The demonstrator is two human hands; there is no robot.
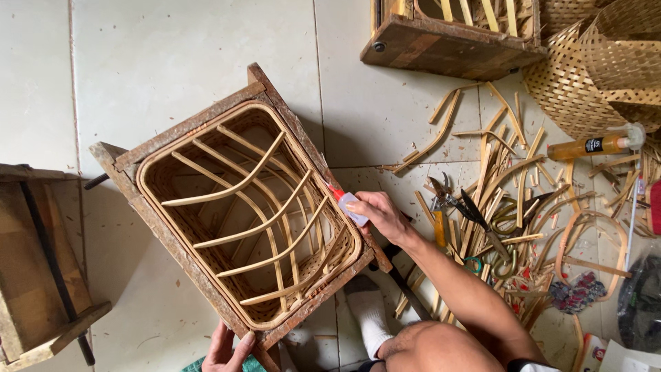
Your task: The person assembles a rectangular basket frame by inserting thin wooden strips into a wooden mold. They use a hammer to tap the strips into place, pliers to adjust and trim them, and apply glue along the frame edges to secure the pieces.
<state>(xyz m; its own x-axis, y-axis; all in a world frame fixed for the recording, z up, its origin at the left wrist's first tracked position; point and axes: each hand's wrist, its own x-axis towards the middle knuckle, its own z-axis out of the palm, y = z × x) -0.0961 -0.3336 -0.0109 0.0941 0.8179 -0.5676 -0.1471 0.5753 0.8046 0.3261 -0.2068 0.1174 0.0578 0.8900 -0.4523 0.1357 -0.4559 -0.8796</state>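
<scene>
My right hand [381,215] grips small glue bottle [348,204], nozzle at basket frame [206,131] rim. Left hand [227,348] clasps frame's lower edge. Rattan offcuts [496,172], pliers [444,207] crowd floor [172,48] just beside right hand.

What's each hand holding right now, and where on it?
Right hand pinches a small glue bottle by its body, red tip at the basket rim. Left hand grips the wooden frame's bottom corner.
</scene>
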